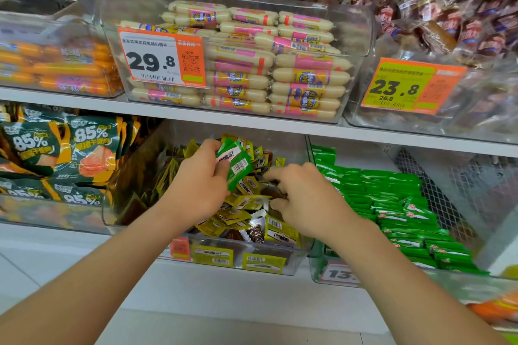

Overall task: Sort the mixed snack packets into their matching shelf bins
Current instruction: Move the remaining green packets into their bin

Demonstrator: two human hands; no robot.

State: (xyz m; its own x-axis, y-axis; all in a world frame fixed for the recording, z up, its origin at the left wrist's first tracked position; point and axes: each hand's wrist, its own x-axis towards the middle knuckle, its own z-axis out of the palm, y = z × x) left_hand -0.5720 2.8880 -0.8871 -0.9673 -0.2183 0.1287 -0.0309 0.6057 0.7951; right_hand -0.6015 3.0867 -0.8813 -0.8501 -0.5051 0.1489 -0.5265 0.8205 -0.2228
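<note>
Green packets (236, 164) are pinched in the left hand (196, 179) over the middle bin (213, 256) of yellow ones, likely strays for the green bin (315, 260) next along the shelf. The right hand (305, 196) digs in with bent fingers; I cannot tell if it holds one. The price tag (161, 60) above reads 29.8.

A small stack of glossy green foil snack packets (235, 164), white label and barcode facing up, sits tilted in the pinch of the left hand (199, 179). Beneath both hands, a clear plastic bin (252, 259) holds a jumbled heap of loose yellow foil packets (246, 202) mixed with a few dark brown packets (256, 232). Right of the right hand (305, 199), matching green packets (406, 204) lie in neat rows in a neighbouring clear bin (315, 266).
</note>
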